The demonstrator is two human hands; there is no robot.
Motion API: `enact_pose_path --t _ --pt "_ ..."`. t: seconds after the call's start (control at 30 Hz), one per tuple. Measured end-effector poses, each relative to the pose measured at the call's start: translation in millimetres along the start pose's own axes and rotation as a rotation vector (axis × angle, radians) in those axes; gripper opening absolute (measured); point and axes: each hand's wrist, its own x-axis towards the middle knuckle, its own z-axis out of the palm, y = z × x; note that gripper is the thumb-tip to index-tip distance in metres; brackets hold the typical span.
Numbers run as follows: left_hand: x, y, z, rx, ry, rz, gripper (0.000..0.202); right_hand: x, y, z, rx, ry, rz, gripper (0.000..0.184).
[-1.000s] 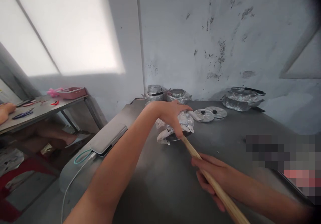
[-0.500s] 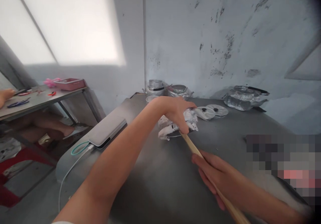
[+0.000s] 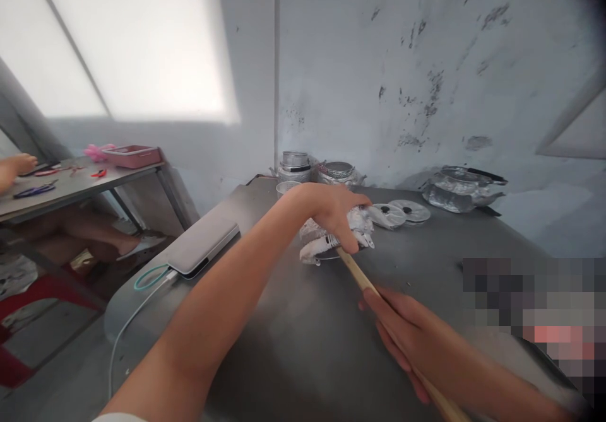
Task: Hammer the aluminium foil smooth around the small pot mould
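My left hand (image 3: 334, 211) reaches across the grey metal table (image 3: 293, 334) and clamps down on a crumpled foil-wrapped object (image 3: 316, 244), fingers curled over its top. A long wooden stick (image 3: 357, 275) runs from under that hand toward me. My right hand (image 3: 402, 334) is wrapped round the stick lower down, near the table's front. The stick's far tip is hidden under my left fingers and the foil.
Two round foil lids (image 3: 400, 212) lie just right of the foil object; foil-covered pots (image 3: 457, 188) and metal tins (image 3: 294, 164) stand along the stained wall. A grey power bank with cable (image 3: 201, 253) lies at the left edge. Another person's hand (image 3: 14, 166) rests on a side table (image 3: 71, 185).
The view has shifted slightly; my right hand has slid a little nearer to me along the stick. My left hand still presses on the foil object.
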Motion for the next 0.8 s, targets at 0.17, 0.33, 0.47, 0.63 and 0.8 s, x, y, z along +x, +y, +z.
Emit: enact_pose_path --t 0.17,0.33,0.47,0.63,0.8 --pt "-2 2 -0.5 0.006 0.003 -0.031 0.113 0 4 3 -0.034 0.100 -0.151 0.039" --pt "-2 0 -0.2 0.012 0.008 0.022 0.117 5 12 0 -0.080 0.053 -0.132 0.031" --pt "0 -3 0.5 -0.007 0.018 0.044 0.119 4 8 -6 -0.074 0.081 -0.165 0.030" --pt "2 -6 3.1 -0.057 0.054 0.037 0.117 3 7 -7 -0.105 0.072 -0.182 0.032" --pt "2 -6 5.3 -0.045 0.093 0.074 0.116 12 19 -10 -0.261 0.153 -0.218 0.031"
